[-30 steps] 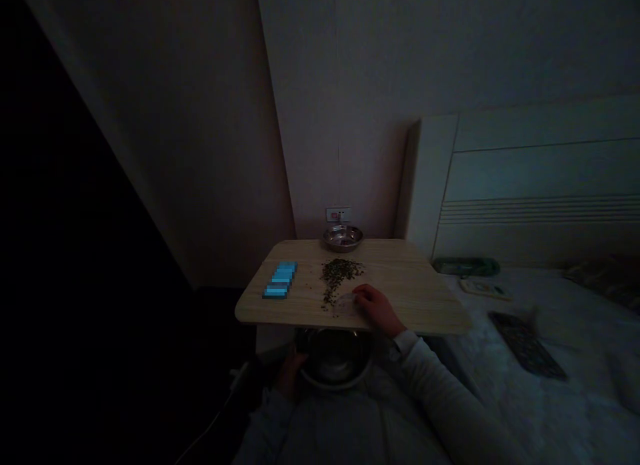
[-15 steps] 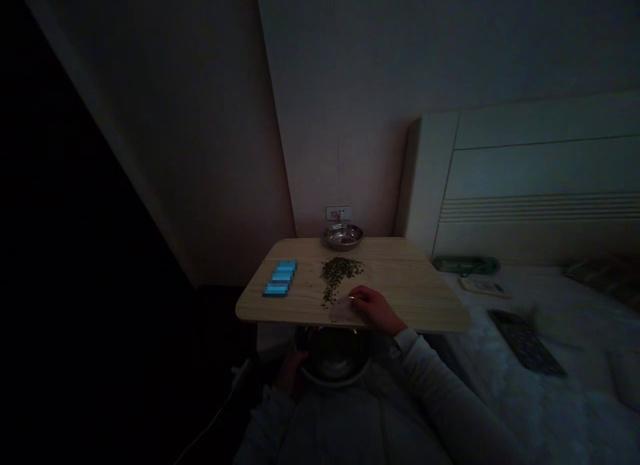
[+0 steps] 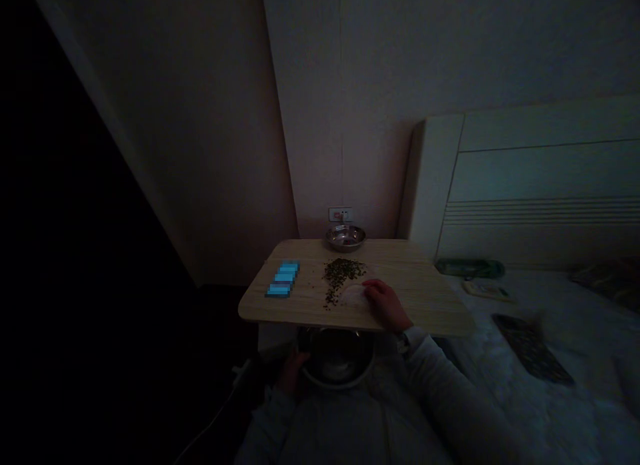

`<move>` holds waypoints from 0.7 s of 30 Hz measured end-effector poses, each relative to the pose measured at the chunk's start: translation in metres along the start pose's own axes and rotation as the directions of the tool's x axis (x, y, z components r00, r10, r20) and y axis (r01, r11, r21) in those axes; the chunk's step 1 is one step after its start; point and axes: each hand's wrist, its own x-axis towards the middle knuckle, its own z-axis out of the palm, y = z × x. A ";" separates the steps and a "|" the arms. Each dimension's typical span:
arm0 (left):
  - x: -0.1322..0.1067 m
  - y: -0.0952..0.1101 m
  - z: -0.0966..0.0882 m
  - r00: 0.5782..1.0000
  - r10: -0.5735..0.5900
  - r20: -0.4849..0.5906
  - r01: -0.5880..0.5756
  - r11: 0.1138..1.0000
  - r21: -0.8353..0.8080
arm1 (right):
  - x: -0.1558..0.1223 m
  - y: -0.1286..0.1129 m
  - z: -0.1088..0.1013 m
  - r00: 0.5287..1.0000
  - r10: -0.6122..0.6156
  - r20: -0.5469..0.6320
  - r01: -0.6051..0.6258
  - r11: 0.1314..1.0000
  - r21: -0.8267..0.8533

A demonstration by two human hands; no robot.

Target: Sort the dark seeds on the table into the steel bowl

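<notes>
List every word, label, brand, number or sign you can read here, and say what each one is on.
No text can be read in this dark view.
Blue rectangle on the table: pixelated, unreadable.
Pale flat item on the bed: any marks too small and blurred.
Dark patterned item on the bed: pattern too blurred to tell if it holds lettering.
Pale sheet at the right hand: no lettering visible.

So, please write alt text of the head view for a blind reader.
The right hand holds a thin pale piece beside dark bits scattered on a dimly lit table. The left hand holds a large metal bowl below the near edge; a smaller bowl stands at the far edge.
</notes>
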 end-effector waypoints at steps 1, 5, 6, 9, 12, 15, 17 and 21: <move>0.000 0.000 0.002 0.999 -0.015 -0.029 0.015 1.000 -0.013 | 0.002 0.001 -0.002 1.000 0.007 -0.029 -0.007 1.000 -0.005; -0.005 0.002 0.008 0.996 -0.061 -0.060 0.059 0.997 -0.041 | 0.006 0.003 -0.008 0.996 -0.018 -0.083 0.014 0.999 -0.053; -0.006 0.003 0.009 0.996 -0.072 -0.055 0.069 0.996 -0.048 | 0.005 0.003 -0.009 0.996 -0.026 -0.080 0.021 0.998 -0.059; -0.008 0.005 0.010 0.996 -0.076 -0.044 0.074 0.997 -0.032 | 0.003 0.002 -0.009 0.998 -0.039 -0.059 0.033 0.996 -0.086; -0.007 0.004 0.010 0.998 -0.050 -0.035 0.049 0.998 -0.027 | 0.001 0.001 -0.008 0.998 -0.049 -0.042 0.043 0.991 -0.125; -0.005 0.002 0.009 0.998 -0.063 -0.018 0.061 0.996 -0.069 | 0.002 0.003 -0.008 0.997 -0.067 -0.044 0.060 0.988 -0.143; -0.005 0.004 0.008 0.996 -0.081 -0.031 0.079 0.996 -0.049 | 0.002 0.004 -0.008 0.996 -0.075 -0.055 0.065 0.984 -0.167; -0.006 0.012 0.002 0.998 -0.066 -0.016 0.067 0.997 0.050 | 0.002 0.003 -0.009 0.998 -0.061 -0.028 0.054 0.977 -0.205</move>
